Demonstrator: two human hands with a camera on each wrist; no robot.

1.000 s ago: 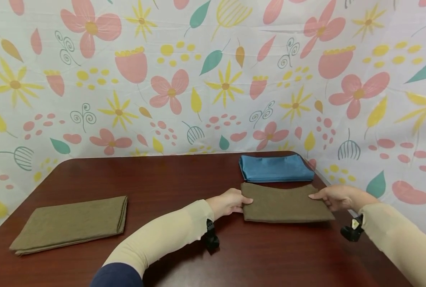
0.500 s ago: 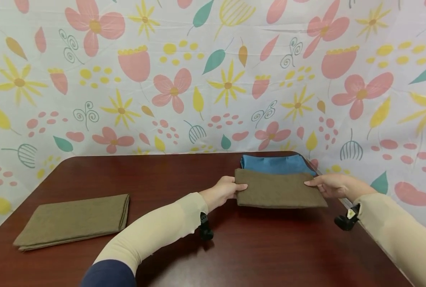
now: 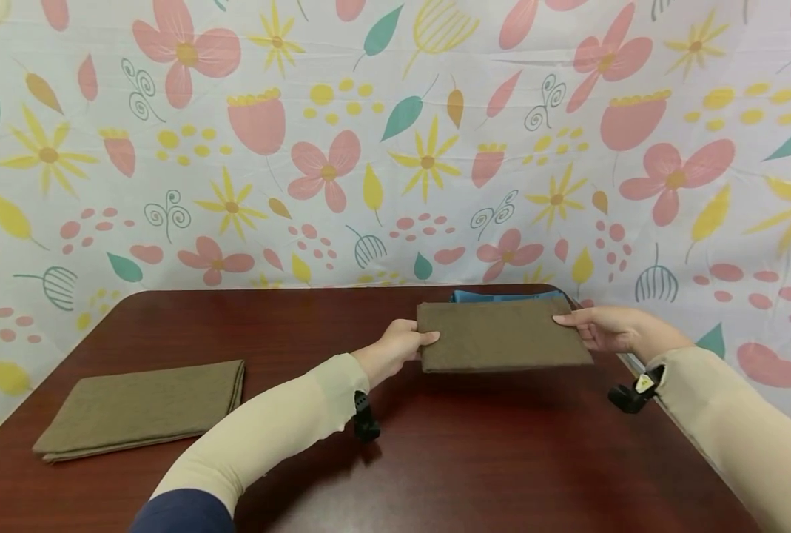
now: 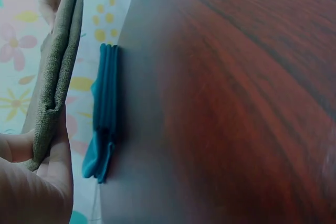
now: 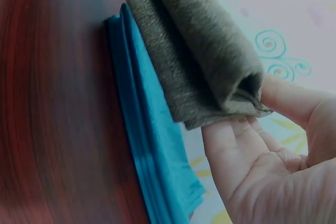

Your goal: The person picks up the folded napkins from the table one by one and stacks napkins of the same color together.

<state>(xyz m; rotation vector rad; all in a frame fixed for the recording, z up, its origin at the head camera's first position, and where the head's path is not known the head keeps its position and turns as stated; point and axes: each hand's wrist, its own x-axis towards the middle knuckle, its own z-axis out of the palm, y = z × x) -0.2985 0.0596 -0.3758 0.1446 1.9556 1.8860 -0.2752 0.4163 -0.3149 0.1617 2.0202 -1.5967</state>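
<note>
A folded brown cloth (image 3: pixel 495 334) is held up off the table between both hands. My left hand (image 3: pixel 395 348) pinches its left end, thumb on top and fingers beneath. At the right end, my right hand (image 3: pixel 608 328) pinches it the same way. Both wrist views show the cloth's folded layers gripped between thumb and fingers. Behind and below it lies a folded blue cloth (image 3: pixel 502 297), mostly hidden by the brown one in the head view. The left wrist view shows the stacked folds of this blue cloth (image 4: pixel 107 103) on the table, apart from the held cloth.
Another folded brown cloth (image 3: pixel 142 409) lies on the left side of the dark reddish wooden table (image 3: pixel 435 459). A flower-patterned curtain (image 3: pixel 342 148) hangs behind the table and along its right side. A small black wrist camera (image 3: pixel 366 418) sits under the left sleeve.
Both hands have raised the brown cloth and shifted it away and slightly left. It now covers most of the blue cloth in the head view. The other brown cloth stays on the table.
</note>
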